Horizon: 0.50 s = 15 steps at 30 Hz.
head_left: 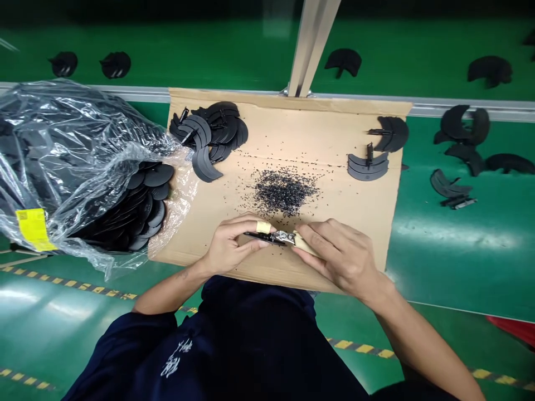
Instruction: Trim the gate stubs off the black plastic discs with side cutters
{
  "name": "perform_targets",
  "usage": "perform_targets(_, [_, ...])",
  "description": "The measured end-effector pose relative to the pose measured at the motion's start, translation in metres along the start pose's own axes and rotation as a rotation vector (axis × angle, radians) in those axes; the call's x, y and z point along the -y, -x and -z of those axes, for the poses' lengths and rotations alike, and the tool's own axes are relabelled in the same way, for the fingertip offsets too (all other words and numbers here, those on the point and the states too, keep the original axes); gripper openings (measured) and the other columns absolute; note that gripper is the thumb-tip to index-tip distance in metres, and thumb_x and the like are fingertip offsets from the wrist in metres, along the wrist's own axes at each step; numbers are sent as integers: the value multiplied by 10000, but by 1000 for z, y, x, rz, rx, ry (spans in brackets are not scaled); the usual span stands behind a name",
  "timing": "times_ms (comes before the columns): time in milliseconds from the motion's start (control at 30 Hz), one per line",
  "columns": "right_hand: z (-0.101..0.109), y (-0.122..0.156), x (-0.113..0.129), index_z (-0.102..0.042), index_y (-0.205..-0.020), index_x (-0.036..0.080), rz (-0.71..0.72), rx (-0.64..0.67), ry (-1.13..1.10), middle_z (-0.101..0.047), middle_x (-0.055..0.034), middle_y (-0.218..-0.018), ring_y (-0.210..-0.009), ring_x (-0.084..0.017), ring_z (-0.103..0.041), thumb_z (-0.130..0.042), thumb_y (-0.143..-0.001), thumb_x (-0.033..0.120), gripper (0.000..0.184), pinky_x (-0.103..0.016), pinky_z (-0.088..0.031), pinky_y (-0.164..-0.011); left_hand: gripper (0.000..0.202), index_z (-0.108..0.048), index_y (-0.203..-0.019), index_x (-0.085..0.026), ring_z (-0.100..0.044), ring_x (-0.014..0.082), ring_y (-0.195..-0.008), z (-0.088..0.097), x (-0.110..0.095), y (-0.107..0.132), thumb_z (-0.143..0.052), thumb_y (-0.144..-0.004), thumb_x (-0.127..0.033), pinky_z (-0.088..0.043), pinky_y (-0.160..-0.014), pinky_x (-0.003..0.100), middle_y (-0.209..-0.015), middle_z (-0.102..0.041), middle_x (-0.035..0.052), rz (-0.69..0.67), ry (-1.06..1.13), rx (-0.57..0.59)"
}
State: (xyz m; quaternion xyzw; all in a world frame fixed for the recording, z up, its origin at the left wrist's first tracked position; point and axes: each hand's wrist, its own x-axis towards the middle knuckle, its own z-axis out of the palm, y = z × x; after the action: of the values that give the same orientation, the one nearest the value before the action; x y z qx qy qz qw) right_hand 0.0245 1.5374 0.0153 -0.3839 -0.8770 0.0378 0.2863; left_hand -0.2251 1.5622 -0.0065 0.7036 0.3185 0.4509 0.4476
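Observation:
My left hand (232, 244) is closed on a thin black plastic part (259, 238), seen edge-on, with tape around one fingertip. My right hand (339, 253) grips a small trimming knife (297, 240) with a pale handle; its metal blade end touches the part. Both hands hover over the near edge of a cardboard sheet (292, 139). Just beyond them lies a heap of black shavings (284, 190).
A pile of black curved parts (209, 133) sits at the cardboard's far left, two more parts (374, 153) at its far right. A clear plastic bag (75, 167) full of parts lies left. Further parts lie on the green belt (460, 234) and beyond the rail (460, 108).

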Motion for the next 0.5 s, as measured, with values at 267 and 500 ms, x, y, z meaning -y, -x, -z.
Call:
perform_targets(267, [-5,-4,-3,-667,-1238,174,-118,33,56,-734,-107,-1002,-796,-217,-626,-601,-1025,350,284,-351,-520,-699,315,-731,-1258,-205,-693,181,-969,11,-6,-5,-698,-946,-173,-574,-844,306,-1061,-748,84,-27,-232,113])
perform_targets(500, [2,2,-4,-683,-1262,184,-272,1,-57,-741,-119,-1052,-911,-260,-685,-622,-1007,369,321,-405,-581,-782,244,-749,-1180,-219,-667,213,-977,22,4,-18,-716,-939,-236,-552,-913,397,-1058,-775,77,-54,-394,-19])
